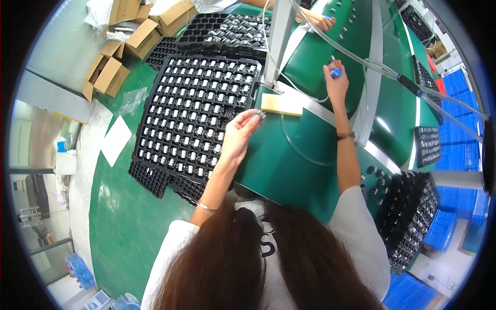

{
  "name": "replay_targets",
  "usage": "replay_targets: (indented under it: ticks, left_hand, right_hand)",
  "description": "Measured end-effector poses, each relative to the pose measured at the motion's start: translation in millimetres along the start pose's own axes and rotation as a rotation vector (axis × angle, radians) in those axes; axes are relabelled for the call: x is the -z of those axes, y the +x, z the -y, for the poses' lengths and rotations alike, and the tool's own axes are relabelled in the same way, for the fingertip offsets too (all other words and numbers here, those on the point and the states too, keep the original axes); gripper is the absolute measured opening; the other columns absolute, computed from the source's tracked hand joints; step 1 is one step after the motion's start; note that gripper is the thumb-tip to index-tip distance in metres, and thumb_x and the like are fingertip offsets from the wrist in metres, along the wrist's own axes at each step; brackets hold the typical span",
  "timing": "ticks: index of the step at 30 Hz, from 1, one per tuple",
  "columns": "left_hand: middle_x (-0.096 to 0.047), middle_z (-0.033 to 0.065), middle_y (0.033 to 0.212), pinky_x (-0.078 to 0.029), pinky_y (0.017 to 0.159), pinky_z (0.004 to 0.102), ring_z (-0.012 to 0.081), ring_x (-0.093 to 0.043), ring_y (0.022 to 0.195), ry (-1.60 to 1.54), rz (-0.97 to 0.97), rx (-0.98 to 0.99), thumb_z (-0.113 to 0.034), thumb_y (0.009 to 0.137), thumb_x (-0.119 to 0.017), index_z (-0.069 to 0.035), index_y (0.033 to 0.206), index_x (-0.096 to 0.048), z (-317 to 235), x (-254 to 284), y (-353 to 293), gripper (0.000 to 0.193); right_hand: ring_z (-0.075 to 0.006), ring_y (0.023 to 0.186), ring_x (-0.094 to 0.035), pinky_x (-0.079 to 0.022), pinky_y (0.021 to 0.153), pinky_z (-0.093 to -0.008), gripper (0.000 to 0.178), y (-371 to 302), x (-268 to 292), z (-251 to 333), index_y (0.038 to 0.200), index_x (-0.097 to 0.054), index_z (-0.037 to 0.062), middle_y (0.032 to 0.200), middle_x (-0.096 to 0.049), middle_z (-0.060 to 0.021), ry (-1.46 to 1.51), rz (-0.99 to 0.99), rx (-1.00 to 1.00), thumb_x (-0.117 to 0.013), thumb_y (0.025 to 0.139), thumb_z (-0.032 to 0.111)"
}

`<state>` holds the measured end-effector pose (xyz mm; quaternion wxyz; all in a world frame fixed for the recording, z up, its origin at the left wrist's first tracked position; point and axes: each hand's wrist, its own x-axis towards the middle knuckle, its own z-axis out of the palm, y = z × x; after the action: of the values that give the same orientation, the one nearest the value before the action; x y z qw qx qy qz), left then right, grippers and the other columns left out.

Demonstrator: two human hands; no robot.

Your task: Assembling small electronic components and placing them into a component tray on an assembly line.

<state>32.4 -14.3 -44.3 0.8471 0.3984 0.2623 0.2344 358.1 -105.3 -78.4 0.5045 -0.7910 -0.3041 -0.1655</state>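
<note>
My left hand (241, 132) pinches a small dark metallic part (261, 115) between thumb and fingertips, beside the right edge of a black tray (248, 63). That tray has rows of pockets, most with small silver-and-white parts; a few pockets near my hand look dark. Farther right, over the green conveyor belt, my right hand (337, 85) is closed around a small metallic part (332, 59). Something blue (336, 73) shows at its fingers; whether it is a finger cover or part of the piece I cannot tell. A yellow block (281, 104) lies between my hands.
A post (279, 44) and hanging cables (382, 67) stand close to my right hand. At the far side, a co-worker's hand (321, 21) reaches over the belt among small parts. More trays (413, 222) stand at right, cardboard boxes (142, 39) at far left.
</note>
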Motion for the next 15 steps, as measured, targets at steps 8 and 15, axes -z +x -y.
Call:
replay_targets:
  ticks: [8,15]
  left_hand:
    - [-0.065,0.0041,0.097,-0.048,0.079,0.0213,0.0099,-0.060,0.087,0.058,-0.004,-0.008,-0.011,0.086,-0.064,0.000,0.111,-0.060,3.1,-18.7,0.1,0.028]
    - [-0.065,0.0051,0.096,-0.048,0.079,0.0211,0.0086,-0.060,0.085,0.125,0.039,-0.061,-0.012,0.084,-0.067,0.001,0.111,-0.060,2.7,-20.8,-8.4,0.031]
  right_hand:
    - [-0.0061,0.078,-0.054,-0.043,0.067,-0.0201,0.019,-101.7,21.0,130.1,0.101,-0.054,0.0054,0.094,-0.056,-0.0019,0.947,0.529,-0.542,-0.049,0.092,0.021]
    - [-0.0072,0.078,-0.056,-0.046,0.069,-0.0220,0.017,-136.3,15.7,151.8,0.103,-0.056,0.0014,0.088,-0.060,-0.0014,1.058,0.527,-0.412,-0.054,0.088,0.011]
